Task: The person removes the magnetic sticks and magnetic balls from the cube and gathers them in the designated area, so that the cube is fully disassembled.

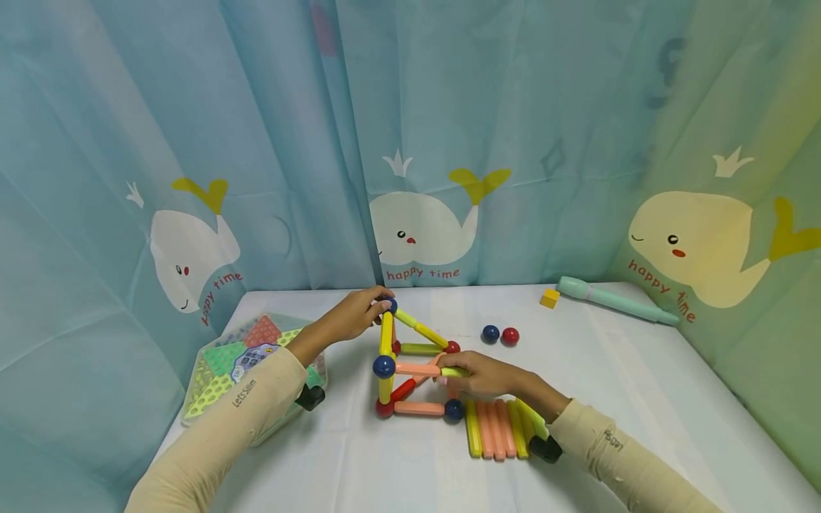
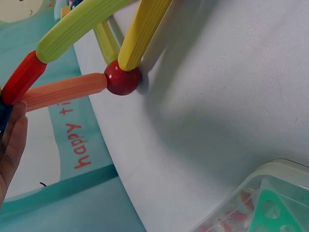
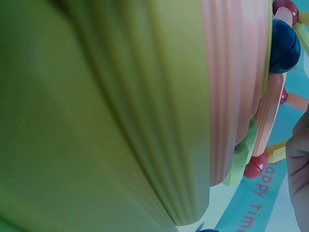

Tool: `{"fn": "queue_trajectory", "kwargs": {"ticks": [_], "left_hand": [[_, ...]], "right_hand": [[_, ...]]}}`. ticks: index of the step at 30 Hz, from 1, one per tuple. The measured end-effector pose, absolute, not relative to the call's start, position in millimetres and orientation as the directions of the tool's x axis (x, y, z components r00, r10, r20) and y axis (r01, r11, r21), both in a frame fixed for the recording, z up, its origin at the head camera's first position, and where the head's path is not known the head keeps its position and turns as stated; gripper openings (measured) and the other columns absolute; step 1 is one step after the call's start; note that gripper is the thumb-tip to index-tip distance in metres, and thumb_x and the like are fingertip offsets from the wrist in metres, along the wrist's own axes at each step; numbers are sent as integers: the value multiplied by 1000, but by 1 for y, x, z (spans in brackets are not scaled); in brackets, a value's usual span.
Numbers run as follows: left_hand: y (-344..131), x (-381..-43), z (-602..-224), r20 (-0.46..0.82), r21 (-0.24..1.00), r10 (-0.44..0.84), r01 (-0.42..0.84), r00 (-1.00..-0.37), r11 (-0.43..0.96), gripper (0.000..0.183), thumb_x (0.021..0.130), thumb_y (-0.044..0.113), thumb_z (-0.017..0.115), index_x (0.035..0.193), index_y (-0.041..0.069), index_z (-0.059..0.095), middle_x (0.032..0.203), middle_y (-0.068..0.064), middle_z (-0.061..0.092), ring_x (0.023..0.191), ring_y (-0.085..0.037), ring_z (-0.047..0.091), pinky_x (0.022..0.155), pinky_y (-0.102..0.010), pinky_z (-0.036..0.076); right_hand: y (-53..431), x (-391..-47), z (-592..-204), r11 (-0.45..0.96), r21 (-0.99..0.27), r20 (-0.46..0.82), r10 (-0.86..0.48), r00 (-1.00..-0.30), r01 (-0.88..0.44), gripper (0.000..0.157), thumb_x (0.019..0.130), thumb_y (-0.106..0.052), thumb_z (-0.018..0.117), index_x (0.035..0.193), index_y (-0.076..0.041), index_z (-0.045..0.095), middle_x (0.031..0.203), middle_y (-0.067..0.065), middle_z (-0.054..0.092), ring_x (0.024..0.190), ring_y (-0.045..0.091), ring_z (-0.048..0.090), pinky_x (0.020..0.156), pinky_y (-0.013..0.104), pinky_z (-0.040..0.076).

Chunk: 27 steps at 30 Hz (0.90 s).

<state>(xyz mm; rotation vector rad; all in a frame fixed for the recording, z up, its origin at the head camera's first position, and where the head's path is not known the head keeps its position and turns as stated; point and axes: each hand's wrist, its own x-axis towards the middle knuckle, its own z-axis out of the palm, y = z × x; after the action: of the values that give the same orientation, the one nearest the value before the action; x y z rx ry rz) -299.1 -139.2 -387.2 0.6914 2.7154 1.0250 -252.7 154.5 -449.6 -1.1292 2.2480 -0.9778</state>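
Note:
A frame of coloured magnetic sticks and balls stands mid-table. My left hand (image 1: pixel 351 313) pinches the blue ball (image 1: pixel 390 306) at its top back corner; in the left wrist view its fingertips also lie by a pink stick (image 2: pixel 67 92). Lower down, the fingers of my right hand (image 1: pixel 482 373) pinch a yellow-green stick (image 1: pixel 454 372), whose end meets a pink stick (image 1: pixel 417 369) running from the front blue ball (image 1: pixel 384 367). Beneath that hand sits another blue ball (image 1: pixel 454 410) at the frame's base. A red ball (image 1: pixel 385 407) marks the near left base corner.
A row of loose yellow and pink sticks (image 1: pixel 495 427) lies right of the frame. Behind are a loose blue ball (image 1: pixel 490 334), a red ball (image 1: pixel 510 336), an orange cube (image 1: pixel 549 298) and a mint pen-like object (image 1: pixel 616 301). A clear box (image 1: pixel 192 399) of pieces stands left.

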Motion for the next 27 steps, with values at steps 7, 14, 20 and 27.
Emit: {"fn": "queue_trajectory", "kwargs": {"ticks": [7, 14, 20, 27], "left_hand": [[-140, -299, -389, 21, 661, 477, 371, -878, 653, 32, 108, 24, 48, 134, 8, 56, 116, -11, 67, 93, -21, 70, 82, -32, 60], [-140, -300, -390, 31, 654, 480, 381, -877, 654, 33, 108, 24, 48, 135, 7, 55, 115, -10, 68, 94, -23, 70, 82, -32, 60], [-140, -300, -391, 31, 656, 481, 381, -876, 652, 31, 108, 23, 48, 134, 9, 55, 115, -10, 68, 97, -29, 70, 82, -32, 60], [-141, -300, -391, 31, 655, 483, 383, -875, 652, 31, 108, 22, 48, 134, 8, 55, 116, -11, 68, 95, -27, 70, 82, -32, 60]], "right_hand": [[155, -252, -449, 459, -751, -98, -788, -608, -474, 26, 104, -30, 57, 117, -9, 66, 89, -7, 59, 85, 10, 58, 78, 26, 48], [156, -251, -447, 489, -725, -116, -780, -615, -484, 26, 103, -33, 57, 114, -12, 67, 86, -9, 59, 85, 9, 58, 77, 26, 48], [157, -251, -445, 514, -718, -155, -775, -613, -468, 27, 105, -33, 54, 118, -13, 65, 91, -7, 59, 90, 11, 58, 80, 29, 47], [160, -249, -444, 557, -710, -197, -745, -638, -431, 30, 105, -31, 52, 132, -23, 62, 116, -1, 63, 107, 17, 54, 98, 42, 48]]}}
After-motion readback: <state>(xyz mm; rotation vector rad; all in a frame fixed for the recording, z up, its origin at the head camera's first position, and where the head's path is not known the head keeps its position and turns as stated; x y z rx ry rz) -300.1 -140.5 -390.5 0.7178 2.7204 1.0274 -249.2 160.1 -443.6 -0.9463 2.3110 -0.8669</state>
